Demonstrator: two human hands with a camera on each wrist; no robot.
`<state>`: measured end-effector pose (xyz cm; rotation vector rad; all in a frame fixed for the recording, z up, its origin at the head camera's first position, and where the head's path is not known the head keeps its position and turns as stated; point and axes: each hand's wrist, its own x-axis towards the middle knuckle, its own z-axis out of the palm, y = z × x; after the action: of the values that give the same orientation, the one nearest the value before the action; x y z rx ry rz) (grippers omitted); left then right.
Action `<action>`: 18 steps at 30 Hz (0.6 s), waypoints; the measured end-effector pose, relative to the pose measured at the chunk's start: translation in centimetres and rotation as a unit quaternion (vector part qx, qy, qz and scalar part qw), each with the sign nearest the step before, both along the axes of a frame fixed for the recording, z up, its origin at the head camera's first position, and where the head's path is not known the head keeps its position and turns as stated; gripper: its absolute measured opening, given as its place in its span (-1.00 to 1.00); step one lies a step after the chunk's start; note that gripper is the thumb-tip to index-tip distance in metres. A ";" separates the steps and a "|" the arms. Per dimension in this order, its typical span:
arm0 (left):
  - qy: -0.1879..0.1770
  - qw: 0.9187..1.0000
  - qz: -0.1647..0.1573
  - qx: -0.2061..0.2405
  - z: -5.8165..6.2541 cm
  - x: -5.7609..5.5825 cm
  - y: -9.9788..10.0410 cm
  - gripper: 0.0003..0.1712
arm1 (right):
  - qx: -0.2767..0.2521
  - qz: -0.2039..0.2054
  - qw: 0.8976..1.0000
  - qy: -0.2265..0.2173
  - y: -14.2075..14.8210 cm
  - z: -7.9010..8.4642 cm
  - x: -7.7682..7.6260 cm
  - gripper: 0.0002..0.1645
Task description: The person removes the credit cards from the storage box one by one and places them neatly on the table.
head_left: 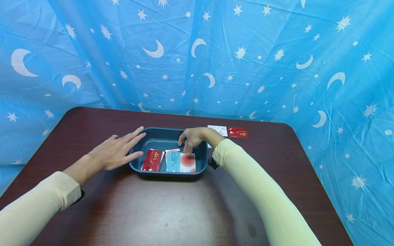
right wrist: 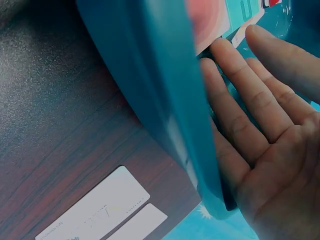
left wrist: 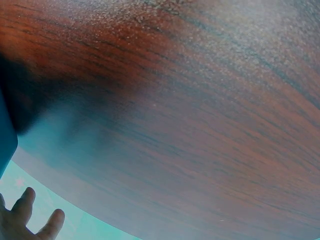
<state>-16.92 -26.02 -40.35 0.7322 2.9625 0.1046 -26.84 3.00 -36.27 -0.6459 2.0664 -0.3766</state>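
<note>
A dark blue rectangular tray (head_left: 167,174) holds several cards. Inside lie a red VIP card (head_left: 152,160) at left, a light blue card (head_left: 173,164) in the middle and a white card with red circles (head_left: 188,163) at right, with others partly covered beneath. My left hand (head_left: 118,150) lies at the tray's left rim, fingers spread and holding nothing. Over the tray's right side, my right hand (head_left: 194,137) reaches down in. In the right wrist view its fingers (right wrist: 240,92) are loosely extended, tips by the edge of the circle-patterned card, with the thumb apart.
Behind the tray's right end, a white card (head_left: 219,129) and another red VIP card (head_left: 238,132) lie on the dark wooden table (head_left: 172,212). A further white card is mostly hidden by the right wrist. A blue star-patterned curtain (head_left: 215,68) hangs behind.
</note>
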 end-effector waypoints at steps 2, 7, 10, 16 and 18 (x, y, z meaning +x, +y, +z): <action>0.000 1.000 0.000 0.001 0.0 0.0 0.0 -0.07 | 0.005 0.000 1.000 0.003 0.0 0.0 0.0 -0.41; -0.002 1.000 0.001 0.000 0.0 0.0 0.0 -0.07 | 0.014 0.009 1.000 0.017 -0.1 0.1 0.1 -0.43; 0.000 1.000 0.000 0.001 0.0 0.0 0.0 -0.07 | 0.010 0.019 1.000 0.022 -0.2 0.2 0.3 -0.44; -0.004 1.000 0.003 -0.002 0.0 0.0 0.0 -0.06 | -0.003 0.038 0.998 0.042 -0.3 0.5 0.7 -0.44; -0.003 1.000 0.003 -0.002 0.0 0.0 -0.1 -0.06 | -0.007 0.043 0.998 0.050 -0.3 0.6 0.9 -0.45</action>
<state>-16.96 -26.09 -40.39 0.7221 2.9582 0.1011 -25.98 2.66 -35.64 -0.7727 2.1241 -0.3143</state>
